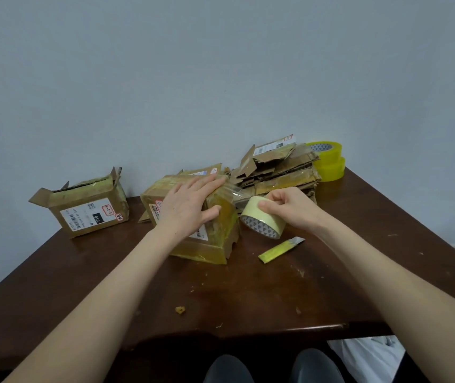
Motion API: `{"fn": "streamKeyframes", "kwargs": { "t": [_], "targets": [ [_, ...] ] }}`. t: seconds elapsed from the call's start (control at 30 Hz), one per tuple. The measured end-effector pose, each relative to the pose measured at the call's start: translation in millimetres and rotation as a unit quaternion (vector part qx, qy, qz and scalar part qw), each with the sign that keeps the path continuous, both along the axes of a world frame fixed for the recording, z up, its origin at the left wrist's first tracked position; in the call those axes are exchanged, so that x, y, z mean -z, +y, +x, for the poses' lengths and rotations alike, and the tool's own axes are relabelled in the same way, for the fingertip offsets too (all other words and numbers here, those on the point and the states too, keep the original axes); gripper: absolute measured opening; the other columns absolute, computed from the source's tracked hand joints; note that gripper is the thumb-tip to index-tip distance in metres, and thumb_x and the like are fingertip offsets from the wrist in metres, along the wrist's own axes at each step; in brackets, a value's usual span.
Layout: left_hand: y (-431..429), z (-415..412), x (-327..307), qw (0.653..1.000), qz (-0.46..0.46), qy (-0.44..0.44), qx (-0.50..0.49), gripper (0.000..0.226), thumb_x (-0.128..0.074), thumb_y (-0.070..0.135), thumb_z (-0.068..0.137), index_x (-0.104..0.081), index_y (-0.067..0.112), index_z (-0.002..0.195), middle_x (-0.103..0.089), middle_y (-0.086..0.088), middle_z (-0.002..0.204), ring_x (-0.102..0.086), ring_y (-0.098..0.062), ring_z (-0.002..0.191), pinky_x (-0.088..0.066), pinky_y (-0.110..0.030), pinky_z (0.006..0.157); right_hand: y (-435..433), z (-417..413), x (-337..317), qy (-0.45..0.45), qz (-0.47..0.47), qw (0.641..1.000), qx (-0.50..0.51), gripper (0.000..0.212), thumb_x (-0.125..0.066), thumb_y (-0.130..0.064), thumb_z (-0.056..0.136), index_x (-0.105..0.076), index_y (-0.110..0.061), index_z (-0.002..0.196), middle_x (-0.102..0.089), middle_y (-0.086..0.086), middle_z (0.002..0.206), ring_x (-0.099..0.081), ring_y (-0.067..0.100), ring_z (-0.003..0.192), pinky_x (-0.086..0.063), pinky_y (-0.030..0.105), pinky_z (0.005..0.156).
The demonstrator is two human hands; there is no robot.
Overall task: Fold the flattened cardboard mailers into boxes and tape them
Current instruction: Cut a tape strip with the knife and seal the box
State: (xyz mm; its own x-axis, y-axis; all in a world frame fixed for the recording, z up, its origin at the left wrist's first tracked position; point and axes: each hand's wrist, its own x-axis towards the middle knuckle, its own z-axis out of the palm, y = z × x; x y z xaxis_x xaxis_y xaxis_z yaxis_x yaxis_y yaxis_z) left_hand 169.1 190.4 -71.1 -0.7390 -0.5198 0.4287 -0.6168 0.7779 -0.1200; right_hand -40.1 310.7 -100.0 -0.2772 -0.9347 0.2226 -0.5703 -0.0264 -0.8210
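A folded cardboard box (215, 239) wrapped in old yellowish tape stands at the table's middle. My left hand (190, 203) lies flat on its top, fingers spread, pressing it down. My right hand (287, 207) grips a pale yellow tape roll (259, 219) just right of the box. A clear strip of tape (234, 193) runs from the roll to the box's top right edge. Behind them lies a pile of flattened cardboard mailers (279, 170). A second folded box (85, 208) with one flap open sits at the left.
Two stacked yellow tape rolls (328, 161) stand at the back right by the wall. A yellow-handled utility knife (281, 248) lies right of the box. Cardboard crumbs dot the dark wooden table (234, 299). My knees show below the front edge.
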Motion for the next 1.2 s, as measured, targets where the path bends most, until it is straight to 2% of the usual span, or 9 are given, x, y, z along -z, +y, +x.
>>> {"fn": "streamKeyframes", "kwargs": {
  "t": [0.2,0.37,0.5,0.6,0.7,0.77,0.9,1.07,1.2],
  "targets": [
    [-1,0,-3,1.000,0.002,0.006,0.020,0.060,-0.049,0.052,0.091,-0.029,0.039,0.146,-0.033,0.008,0.153,-0.031,-0.017,0.140,-0.026,-0.041,0.114,-3,5,-1,0.017,0.000,0.999,0.044,0.024,-0.063,-0.034,0.089,-0.068,-0.011,0.090,-0.066,0.002,0.085,-0.059,0.015,0.078,-0.044,0.028,0.065],
    [10,3,-7,1.000,-0.015,0.007,0.026,0.062,-0.049,0.059,0.085,-0.045,0.031,0.140,-0.044,-0.003,0.145,-0.044,-0.025,0.131,-0.039,-0.043,0.104,-1,11,-7,0.022,-0.005,0.999,0.036,0.021,-0.064,-0.033,0.088,-0.063,-0.014,0.077,-0.060,-0.002,0.075,-0.054,0.013,0.071,-0.040,0.026,0.060],
    [43,0,0,0.965,-0.167,0.124,0.161,0.026,-0.053,0.033,0.090,-0.068,0.013,0.097,-0.066,-0.004,0.097,-0.062,-0.018,0.086,-0.047,-0.021,0.066,-4,13,-12,0.016,-0.002,0.999,0.040,0.024,-0.063,-0.031,0.088,-0.066,-0.009,0.082,-0.061,0.001,0.078,-0.054,0.013,0.071,-0.040,0.025,0.059],
    [73,-19,26,0.967,-0.110,0.069,0.218,0.023,-0.047,0.027,0.090,-0.066,0.014,0.088,-0.065,0.002,0.081,-0.063,-0.015,0.070,-0.049,-0.025,0.053,-6,12,-17,0.015,-0.007,0.998,0.060,0.028,-0.063,-0.030,0.088,-0.069,-0.002,0.087,-0.063,0.005,0.082,-0.054,0.016,0.075,-0.041,0.028,0.062],
    [88,-51,63,0.992,0.039,-0.078,0.095,0.032,-0.042,0.029,0.098,-0.060,0.013,0.118,-0.062,-0.004,0.109,-0.063,-0.024,0.096,-0.055,-0.039,0.073,-6,13,-19,0.020,-0.009,0.998,0.067,0.029,-0.062,-0.029,0.089,-0.069,-0.001,0.090,-0.062,0.003,0.083,-0.053,0.015,0.076,-0.040,0.028,0.062],
    [89,-70,79,0.989,0.102,-0.107,0.023,0.039,-0.042,0.031,0.100,-0.049,0.011,0.132,-0.056,-0.008,0.125,-0.058,-0.028,0.108,-0.052,-0.039,0.081,-6,13,-18,0.023,-0.007,0.998,0.066,0.026,-0.061,-0.029,0.090,-0.068,-0.004,0.088,-0.060,0.002,0.082,-0.053,0.014,0.076,-0.040,0.027,0.061],
    [85,-88,89,0.989,0.101,-0.106,-0.001,0.031,-0.049,0.030,0.098,-0.059,0.011,0.121,-0.059,-0.008,0.111,-0.058,-0.027,0.103,-0.044,-0.034,0.070,-7,11,-17,0.023,-0.002,0.998,0.061,0.022,-0.062,-0.030,0.090,-0.065,-0.009,0.084,-0.058,-0.003,0.077,-0.051,0.012,0.075,-0.039,0.023,0.058],
    [92,-63,75,0.984,0.137,-0.110,-0.009,0.029,-0.057,0.024,0.094,-0.062,0.013,0.120,-0.057,-0.006,0.111,-0.060,-0.029,0.101,-0.049,-0.038,0.080,-6,7,-15,0.007,0.000,0.998,0.057,0.022,-0.063,-0.029,0.089,-0.066,-0.009,0.082,-0.059,-0.003,0.076,-0.053,0.013,0.075,-0.041,0.027,0.064],
    [107,-12,41,0.993,0.102,-0.050,-0.024,0.023,-0.049,0.028,0.093,-0.061,0.017,0.109,-0.059,0.001,0.101,-0.060,-0.021,0.092,-0.052,-0.037,0.078,-7,8,-15,0.005,0.010,0.998,0.069,0.022,-0.064,-0.028,0.086,-0.063,-0.009,0.074,-0.055,-0.005,0.068,-0.048,0.009,0.064,-0.037,0.023,0.055]
  ]
}}
